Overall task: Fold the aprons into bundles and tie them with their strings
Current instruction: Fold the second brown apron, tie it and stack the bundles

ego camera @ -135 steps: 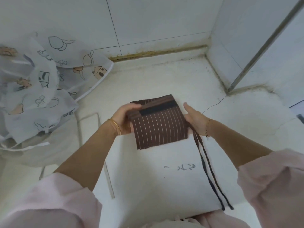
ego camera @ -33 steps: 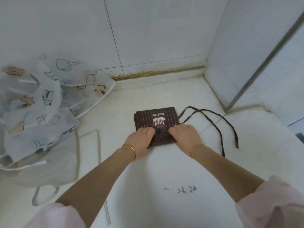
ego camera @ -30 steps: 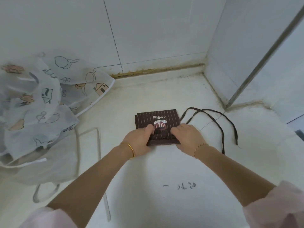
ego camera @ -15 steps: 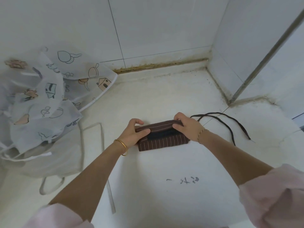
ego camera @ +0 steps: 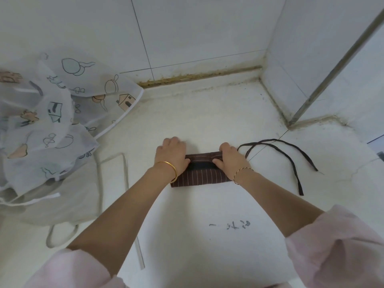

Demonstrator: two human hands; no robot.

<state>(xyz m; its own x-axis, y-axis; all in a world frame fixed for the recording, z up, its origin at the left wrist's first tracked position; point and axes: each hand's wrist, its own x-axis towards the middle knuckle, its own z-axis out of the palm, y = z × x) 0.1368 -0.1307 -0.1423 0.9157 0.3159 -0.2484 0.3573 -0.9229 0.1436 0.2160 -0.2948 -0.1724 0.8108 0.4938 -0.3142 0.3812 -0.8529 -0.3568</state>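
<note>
Brown striped apron (ego camera: 199,177), folded to a narrow bundle, lies flat on the white bench (ego camera: 207,117) under both hands. Left hand (ego camera: 172,152) is palm down on the bundle's left end, fingers laid out past its far edge, pressing. Right hand (ego camera: 230,159) is on the right end, fingers hooked over the far edge and thumb on the dark band, pinching the fold. Dark strings (ego camera: 286,154) trail loose on the bench just right of the right hand. A printed white apron heap (ego camera: 52,113) sits well left of the left hand.
</note>
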